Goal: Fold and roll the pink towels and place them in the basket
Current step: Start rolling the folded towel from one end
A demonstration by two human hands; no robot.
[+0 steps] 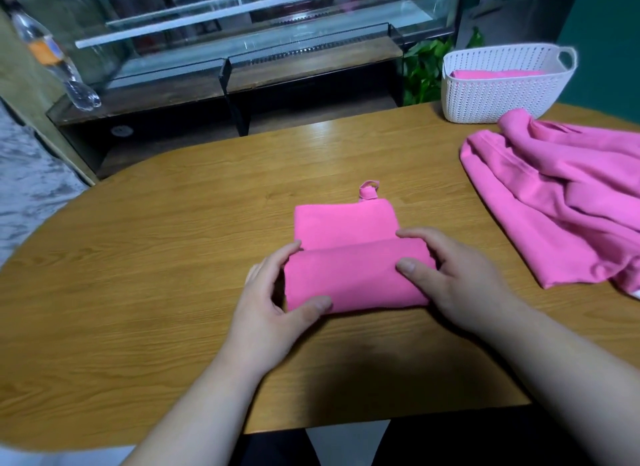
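Observation:
A folded pink towel (pixel 349 275) lies mid-table, its near part rolled into a thick cylinder and its far part still flat, with a small hanging loop at the far edge. My left hand (pixel 277 306) grips the roll's left end, thumb on the front and fingers over the top. At the right end my right hand (pixel 450 278) grips the roll the same way. A white plastic basket (pixel 498 98) stands at the back right with a pink towel (pixel 495 74) inside.
A loose heap of pink towels (pixel 561 198) lies on the right side of the wooden table (pixel 138 275), just in front of the basket. Behind the table stand a glass display case (pixel 242 49), a plastic bottle (pixel 52 56) and a green plant (pixel 426 70).

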